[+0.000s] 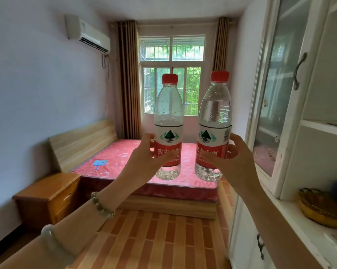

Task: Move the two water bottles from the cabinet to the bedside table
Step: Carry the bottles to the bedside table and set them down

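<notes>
- The bed (144,162) with its red mattress fills the middle of the room under the window (172,74); nothing of the task lies on it.
- The white cabinet (299,94) stands at the right edge, its glass door open. No bottle shows on the shelves in view, so the picking-up looks done.
- The bedside table, the desk (47,197) of this task, sits low on the left beside the headboard, well apart from both bottles. Its top is bare, so the setting-down is all still to do.
- The left bottle (168,121) is upright in the air in front of the bed, red cap on, full of water.
- The right bottle (215,121) is held just beside it, tilted slightly, not touching it.
- The left hand (142,162) has its fingers closed around the label of the left bottle.
- The right hand (237,162) grips the right bottle the same way, low on the label.
- My judgement: roughly halfway, with the carry across to the left and both placements remaining.
</notes>
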The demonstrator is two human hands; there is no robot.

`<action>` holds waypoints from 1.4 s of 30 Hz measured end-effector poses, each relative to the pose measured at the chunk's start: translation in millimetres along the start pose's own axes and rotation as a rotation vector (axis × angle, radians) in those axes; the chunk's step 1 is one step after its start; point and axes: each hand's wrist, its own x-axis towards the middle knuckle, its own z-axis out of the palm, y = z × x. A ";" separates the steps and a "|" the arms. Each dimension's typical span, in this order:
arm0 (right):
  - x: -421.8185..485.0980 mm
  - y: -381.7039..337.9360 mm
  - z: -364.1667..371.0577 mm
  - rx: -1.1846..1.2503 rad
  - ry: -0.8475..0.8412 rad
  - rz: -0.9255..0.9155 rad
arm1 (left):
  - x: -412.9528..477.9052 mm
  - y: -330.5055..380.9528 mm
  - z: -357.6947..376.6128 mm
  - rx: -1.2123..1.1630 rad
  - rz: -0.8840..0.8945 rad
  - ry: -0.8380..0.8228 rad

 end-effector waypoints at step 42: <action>425.8 348.1 362.8 0.152 -0.462 0.074 | 414.9 -415.9 2.5 0.104 -0.334 0.239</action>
